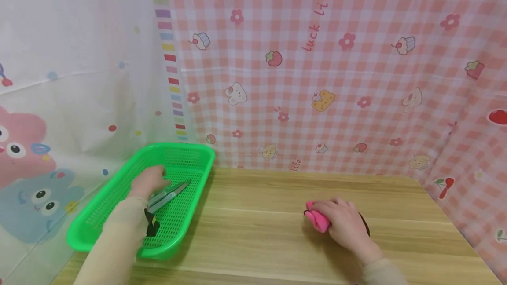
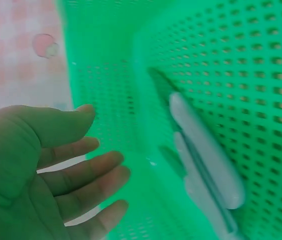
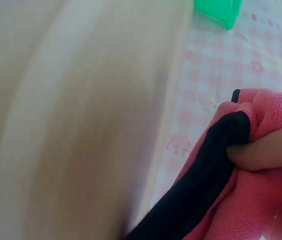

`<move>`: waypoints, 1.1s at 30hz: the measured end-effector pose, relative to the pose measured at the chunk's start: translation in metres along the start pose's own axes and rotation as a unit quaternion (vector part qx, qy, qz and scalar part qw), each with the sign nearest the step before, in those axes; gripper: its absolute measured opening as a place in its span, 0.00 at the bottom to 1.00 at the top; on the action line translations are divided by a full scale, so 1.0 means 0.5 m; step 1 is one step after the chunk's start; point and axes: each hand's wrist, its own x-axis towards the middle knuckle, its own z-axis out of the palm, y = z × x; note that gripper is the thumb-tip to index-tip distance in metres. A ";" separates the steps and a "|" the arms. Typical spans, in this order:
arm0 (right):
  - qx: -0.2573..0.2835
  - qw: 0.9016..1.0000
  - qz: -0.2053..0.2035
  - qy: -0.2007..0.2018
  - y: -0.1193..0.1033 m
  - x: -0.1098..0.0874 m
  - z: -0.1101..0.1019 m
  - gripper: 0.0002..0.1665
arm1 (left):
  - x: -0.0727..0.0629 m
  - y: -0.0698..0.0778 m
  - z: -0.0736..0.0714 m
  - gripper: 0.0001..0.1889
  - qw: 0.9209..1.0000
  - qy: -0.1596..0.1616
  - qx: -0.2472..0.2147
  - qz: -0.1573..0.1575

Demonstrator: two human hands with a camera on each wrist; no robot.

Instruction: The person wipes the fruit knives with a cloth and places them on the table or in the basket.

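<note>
My left hand (image 1: pixel 149 182) is inside the green basket (image 1: pixel 207 162), above its floor. In the left wrist view the fingers (image 2: pixel 88 192) are extended and apart, with nothing between them. Beside that hand lie two knife-like tools (image 1: pixel 165 201) with pale handles (image 2: pixel 208 150); their dark ends look green-tinted. Over the tabletop to the right, my right hand (image 1: pixel 348 225) grips a folded pink cloth (image 1: pixel 318 221). In the right wrist view the thumb presses on the cloth's black edging (image 3: pixel 196 175), and the fabric looks fluffy.
A black item (image 1: pixel 152 223) with a yellow mark shows by the left forearm, its kind unclear. The wooden table (image 1: pixel 253 232) spans the space between basket and right hand. Behind it hangs a pink checked cloth (image 1: pixel 293 78); a white printed sheet (image 1: pixel 79 100) hangs at left.
</note>
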 end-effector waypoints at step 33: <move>0.049 0.993 0.002 -0.107 -0.013 -0.005 -0.080 0.27 | -0.118 0.197 -0.070 0.19 0.982 0.032 -0.088 0.162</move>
